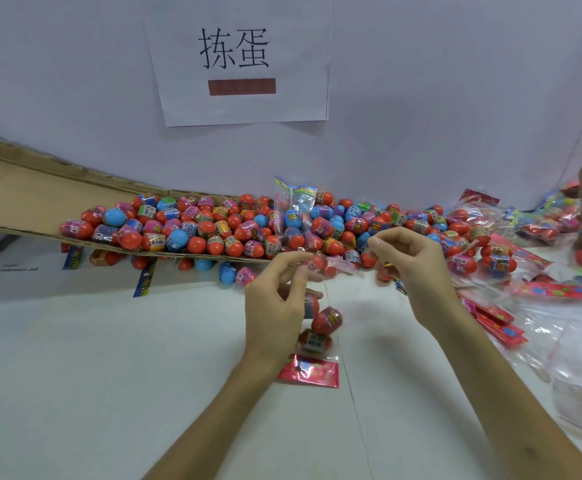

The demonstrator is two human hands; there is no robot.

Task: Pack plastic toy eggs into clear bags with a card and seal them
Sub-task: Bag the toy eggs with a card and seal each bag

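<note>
Egg heap (196, 226) on cardboard sheet (22, 192) behind filled bag (317, 327); card stack (497, 320), empty bags (577, 358) right.

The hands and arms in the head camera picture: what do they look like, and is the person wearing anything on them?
The left hand and the right hand wear no gloves, and I can see no rings. The left forearm and the right forearm are uncovered too: no sleeve shows down to the picture's edge, and neither wrist has a watch or bracelet.
</note>
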